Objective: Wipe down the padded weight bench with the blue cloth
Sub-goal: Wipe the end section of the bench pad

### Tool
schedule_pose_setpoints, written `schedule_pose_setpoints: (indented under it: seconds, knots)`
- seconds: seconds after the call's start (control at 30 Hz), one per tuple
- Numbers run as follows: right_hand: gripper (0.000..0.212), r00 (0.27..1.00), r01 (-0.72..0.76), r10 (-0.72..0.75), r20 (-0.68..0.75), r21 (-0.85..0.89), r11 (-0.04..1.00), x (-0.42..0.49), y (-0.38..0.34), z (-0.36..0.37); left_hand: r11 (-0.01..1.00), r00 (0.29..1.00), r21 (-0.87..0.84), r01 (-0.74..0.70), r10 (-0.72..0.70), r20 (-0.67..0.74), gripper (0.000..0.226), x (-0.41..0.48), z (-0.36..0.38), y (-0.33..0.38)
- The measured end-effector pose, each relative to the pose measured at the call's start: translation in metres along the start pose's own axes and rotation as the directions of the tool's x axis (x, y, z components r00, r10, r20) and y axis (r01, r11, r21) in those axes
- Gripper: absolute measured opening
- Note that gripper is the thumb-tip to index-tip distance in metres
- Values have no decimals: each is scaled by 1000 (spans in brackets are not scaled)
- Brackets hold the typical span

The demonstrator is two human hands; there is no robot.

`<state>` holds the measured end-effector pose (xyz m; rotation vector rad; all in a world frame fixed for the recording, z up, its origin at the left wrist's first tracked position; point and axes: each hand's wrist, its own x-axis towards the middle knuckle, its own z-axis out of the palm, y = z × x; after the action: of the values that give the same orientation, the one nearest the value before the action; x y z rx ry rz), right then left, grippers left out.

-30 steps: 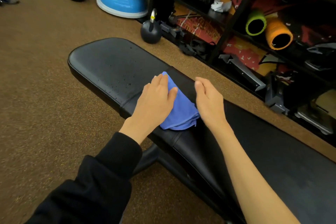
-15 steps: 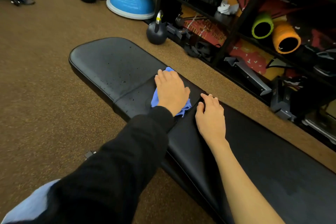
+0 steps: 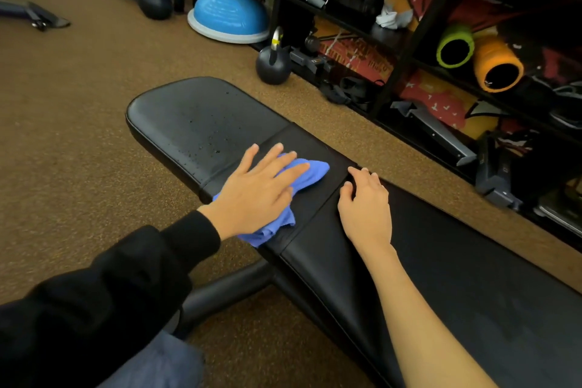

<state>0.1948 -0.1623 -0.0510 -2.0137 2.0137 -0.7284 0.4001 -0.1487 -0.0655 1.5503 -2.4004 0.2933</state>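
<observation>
**Spotter:** Where's the cloth sitting?

**Operator:** On my feed the blue cloth (image 3: 310,171) is bunched up on the bench (image 3: 441,261), just beyond the cross seam (image 3: 318,210). One end seems to spill over the pad's edge. My left grip (image 3: 261,190) is released: the palm is flat and the fingers are spread, pressing the cloth down and not pinching it.

**Spotter:** And the other one?

**Operator:** My right grip (image 3: 367,203) holds nothing. It rests on the pad on the near side of the seam, with the fingertips bent right at the seam line.

**Spotter:** What worries you?

**Operator:** Mostly the flat palm. Only friction carries the cloth, so I think a quick stroke could slide my hand off it. The overhanging end could also drag the cloth onto the floor. It's wadded too, so I'd guess only a narrow strip wipes on each pass.

**Spotter:** The wet patch?

**Operator:** The droplets (image 3: 204,135) lie well beyond the seam on the end pad. If my strokes stay close to the seam, they'll be missed or just smeared. A stroke back across the seam would run into my right fingertips. If wetness spreads that way, the bracing hand may slip on the vinyl.
</observation>
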Motion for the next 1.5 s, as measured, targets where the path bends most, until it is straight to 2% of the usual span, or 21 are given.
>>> schedule_pose_setpoints:
  seconds: [0.13, 0.27, 0.37, 0.5, 0.57, 0.7, 0.83, 0.97, 1.07, 1.13, 1.2, 1.33, 1.4, 1.5]
  knots:
    - [40, 1000, -3, 3, 5, -5, 1000, 0, -1, -2, 990, 990, 79, 120, -126, 69, 57, 36, 2, -3]
    - [40, 1000, 5, -5, -9, -11, 1000, 1, -3, -2, 986, 984, 88, 143, -151, 96, 56, 81, 12, 5]
    - [39, 1000, 11, -11, -15, -16, 1000, 0, -3, -2, 980, 969, -47, 191, -181, 168, 54, 95, 16, 10]
    - [38, 1000, 5, -5, -22, -12, 1000, -1, -4, -3, 952, 989, -276, 136, -113, 96, 75, 76, 8, 9]
    - [39, 1000, 6, -6, -14, -16, 1000, -1, -3, -3, 943, 994, -321, 84, -58, 88, 69, 55, 0, 11]
    - [40, 1000, 0, 0, 2, -25, 1000, -1, -2, -2, 933, 999, -359, -5, 21, 42, 42, 1, -14, 6]
    - [39, 1000, 12, -13, -11, -38, 999, -1, -1, -1, 921, 996, -379, 86, -71, 53, 40, 1, -17, -3]
    - [40, 1000, -2, 2, -10, -21, 1000, 0, -3, -1, 959, 982, -227, 168, -142, 128, 60, 40, -1, 0]
    - [39, 1000, 2, -2, -9, -23, 1000, 0, -3, -1, 967, 958, -44, 252, -242, 155, 51, 60, 5, 10]
    - [39, 1000, 4, -4, -8, -22, 1000, -1, -3, -2, 966, 956, 6, 260, -258, 143, 52, 64, 2, 17]
    - [39, 1000, 5, -5, -8, -19, 1000, -1, -3, -2, 980, 974, -27, 195, -190, 123, 50, 58, 1, 18]
    - [40, 1000, 3, -3, -10, -14, 1000, -1, -2, -1, 978, 995, -190, -92, 98, 22, 46, 18, -6, 5]
    - [40, 1000, -3, 3, -2, -15, 1000, -1, -2, -1, 959, 993, -264, -104, 115, 27, 48, -8, -14, -5]
    - [41, 1000, -5, 5, 6, -25, 1000, -2, -2, -1, 962, 997, -273, -23, 44, 71, 58, -29, -26, -22]
